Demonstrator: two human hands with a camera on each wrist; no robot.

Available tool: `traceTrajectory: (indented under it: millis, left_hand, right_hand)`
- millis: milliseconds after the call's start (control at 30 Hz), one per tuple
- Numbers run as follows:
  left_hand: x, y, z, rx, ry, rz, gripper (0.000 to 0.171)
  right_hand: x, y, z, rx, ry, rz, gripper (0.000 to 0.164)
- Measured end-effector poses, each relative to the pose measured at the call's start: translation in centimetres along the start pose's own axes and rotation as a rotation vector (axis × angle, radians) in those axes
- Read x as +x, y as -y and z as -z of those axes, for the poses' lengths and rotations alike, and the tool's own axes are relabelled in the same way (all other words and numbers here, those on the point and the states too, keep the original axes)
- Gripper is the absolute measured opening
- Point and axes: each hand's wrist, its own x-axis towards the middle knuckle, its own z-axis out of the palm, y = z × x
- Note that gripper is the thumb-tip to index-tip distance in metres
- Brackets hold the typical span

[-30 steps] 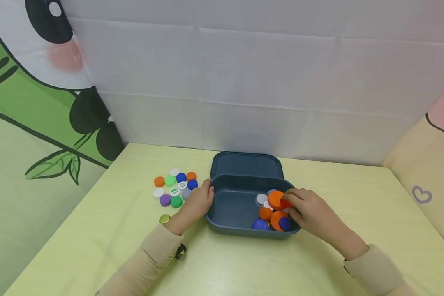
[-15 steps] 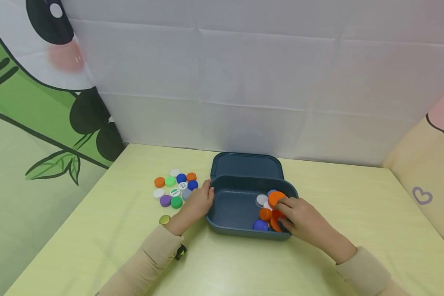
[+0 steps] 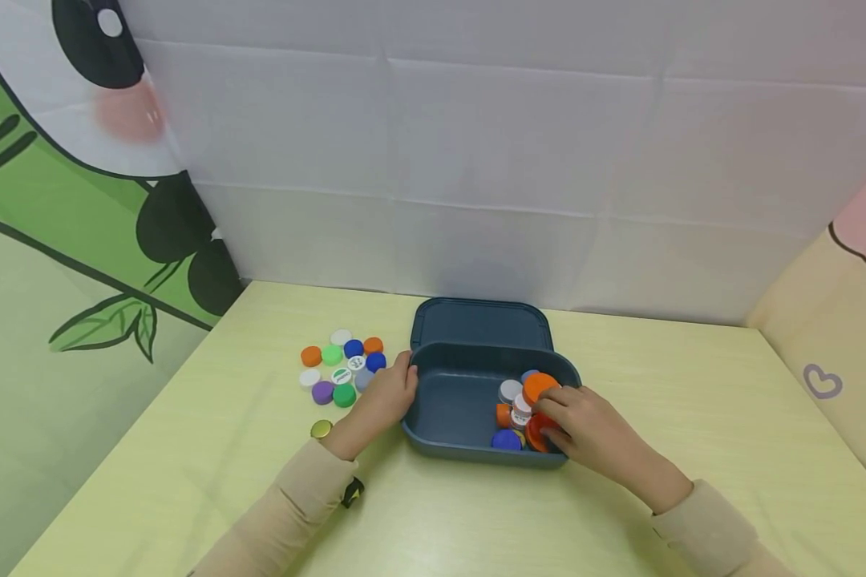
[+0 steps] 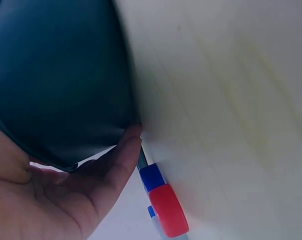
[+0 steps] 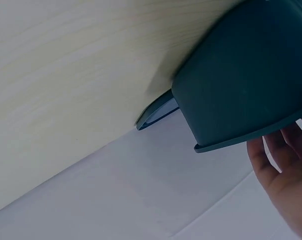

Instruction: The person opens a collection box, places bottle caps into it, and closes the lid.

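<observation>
Head view: your right hand [image 3: 597,433] reaches over the right rim of the box [image 3: 447,409], fingers bent at a red cap [image 3: 536,437]; I can't tell whether they grip it. Your left hand [image 3: 384,394] pinches the left rim. Caps [image 3: 509,391] crowd the box's right half, bare floor showing leftward. The lid [image 3: 481,324] lies just behind; worktop [image 3: 678,385] stretches right to its edge.

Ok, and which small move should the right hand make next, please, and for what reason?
Probably the right hand should close on the red-orange cap and lift it: its fingers are right at that cap, and the left hand grips the opposite end of the box, which should keep it steady.
</observation>
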Motion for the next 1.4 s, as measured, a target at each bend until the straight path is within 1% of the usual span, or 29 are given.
traceTrajectory:
  millis: [67, 167, 233, 300, 400, 467, 567, 700, 800, 900, 1067, 1133, 1200, 1267, 1400]
  left_hand:
    - [0.0, 0.0, 0.0, -0.002, 0.003, 0.002, 0.041]
    - [0.0, 0.1, -0.1, -0.002, 0.006, 0.002, 0.041]
    - [0.0, 0.1, -0.1, -0.005, 0.006, 0.001, 0.041]
    - [0.0, 0.1, -0.1, -0.005, 0.005, -0.003, 0.041]
    - [0.1, 0.1, -0.1, -0.006, 0.000, -0.005, 0.041]
    - [0.0, 0.1, 0.0, -0.005, -0.001, -0.006, 0.041]
    - [0.1, 0.1, -0.1, -0.003, 0.003, -0.008, 0.042]
    - [0.1, 0.1, -0.1, 0.001, 0.005, -0.011, 0.042]
    - [0.1, 0.1, 0.0, 0.003, 0.006, -0.007, 0.042]
    - [0.1, 0.1, 0.0, 0.003, 0.019, 0.005, 0.043]
    - [-0.2, 0.1, 0.3, -0.001, 0.051, 0.016, 0.044]
    - [-0.3, 0.1, 0.5, -0.012, 0.051, 0.006, 0.042]
    - [-0.4, 0.2, 0.9, -0.025, 0.041, -0.013, 0.040]
    - [-0.5, 0.4, 1.3, -0.025, 0.013, -0.046, 0.036]
    - [-0.7, 1.5, 2.7, 0.019, -0.045, -0.090, 0.033]
  right_hand:
    - [0.0, 0.0, 0.0, 0.018, -0.007, -0.019, 0.029]
    - [-0.1, 0.0, 0.0, 0.040, -0.029, -0.080, 0.026]
    - [-0.1, 0.0, 0.1, 0.046, -0.047, -0.143, 0.025]
    - [-0.1, -0.1, 0.2, 0.053, -0.056, -0.227, 0.027]
    - [-0.1, -0.3, 0.3, 0.093, -0.029, -0.369, 0.034]
    - [-0.1, -0.5, 0.2, 0.128, -0.002, -0.448, 0.037]
    - [-0.2, -0.8, 0.0, 0.174, 0.029, -0.529, 0.040]
    - [-0.2, -1.1, -0.2, 0.239, 0.067, -0.606, 0.043]
    - [-0.3, -1.3, -0.3, 0.288, 0.121, -0.650, 0.046]
    - [-0.4, -1.4, -0.5, 0.308, 0.164, -0.669, 0.048]
    - [-0.7, -1.0, -0.9, 0.308, 0.181, -0.682, 0.050]
    - [-0.8, -0.8, -0.9, 0.310, 0.183, -0.687, 0.051]
    - [-0.8, -0.6, -0.9, 0.311, 0.185, -0.691, 0.052]
    - [-0.9, -0.3, -1.0, 0.318, 0.186, -0.696, 0.052]
    - [-0.9, 0.1, -1.1, 0.329, 0.186, -0.705, 0.053]
